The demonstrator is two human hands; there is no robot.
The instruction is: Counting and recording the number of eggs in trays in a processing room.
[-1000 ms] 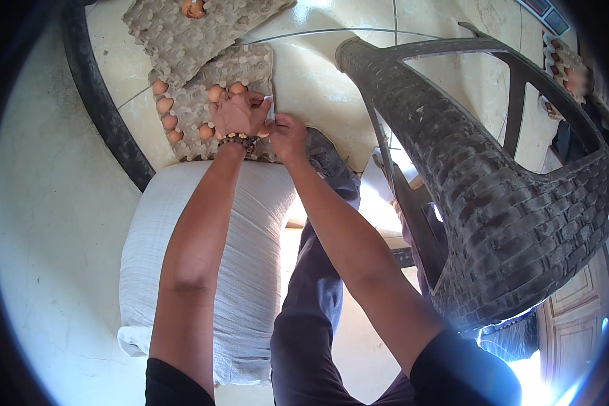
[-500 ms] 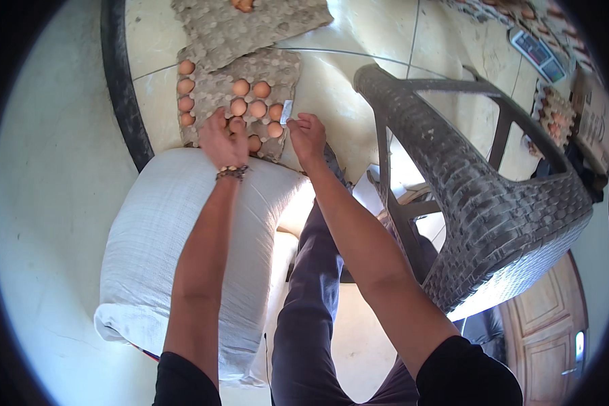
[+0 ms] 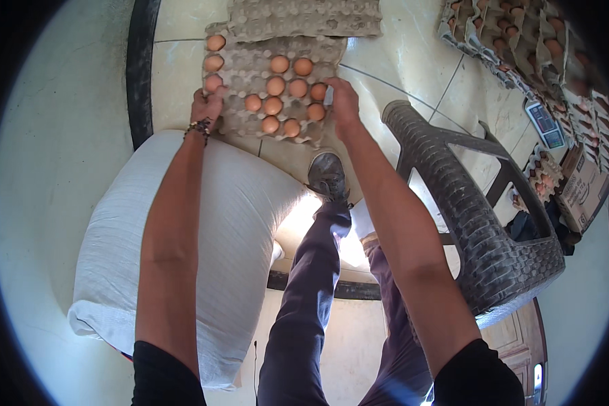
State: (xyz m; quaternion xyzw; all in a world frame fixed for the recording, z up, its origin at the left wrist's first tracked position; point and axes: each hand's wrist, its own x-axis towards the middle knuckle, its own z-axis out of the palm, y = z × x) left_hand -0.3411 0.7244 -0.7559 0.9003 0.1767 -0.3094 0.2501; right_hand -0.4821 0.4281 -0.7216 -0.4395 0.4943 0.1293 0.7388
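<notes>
A grey pulp egg tray (image 3: 237, 51) lies beyond my knees, with brown eggs (image 3: 275, 86) in some of its cups. Several sit in a loose group at the middle and right, and more stand in a column along the left edge. My left hand (image 3: 208, 106) is closed on that left edge, its thumb close to the lowest egg visible in the column. At the opposite edge, my right hand (image 3: 344, 107) grips the tray, fingertips beside an egg. A small white slip (image 3: 329, 95) shows at these fingertips; whether they pinch it I cannot tell.
Another egg tray (image 3: 304, 17) overlaps the far side. A full white sack (image 3: 176, 250) lies at left, a dark woven chair (image 3: 467, 203) tipped at right. Stacked egg trays (image 3: 507, 34), a scale (image 3: 545, 125) and a cardboard box (image 3: 584, 189) are far right. My shoe (image 3: 327, 174) stands near the tray.
My left hand has moved from among the eggs to the tray's left edge. My right hand stays at the right edge. The whole view has shifted, bringing my shoe and more stacked trays into sight.
</notes>
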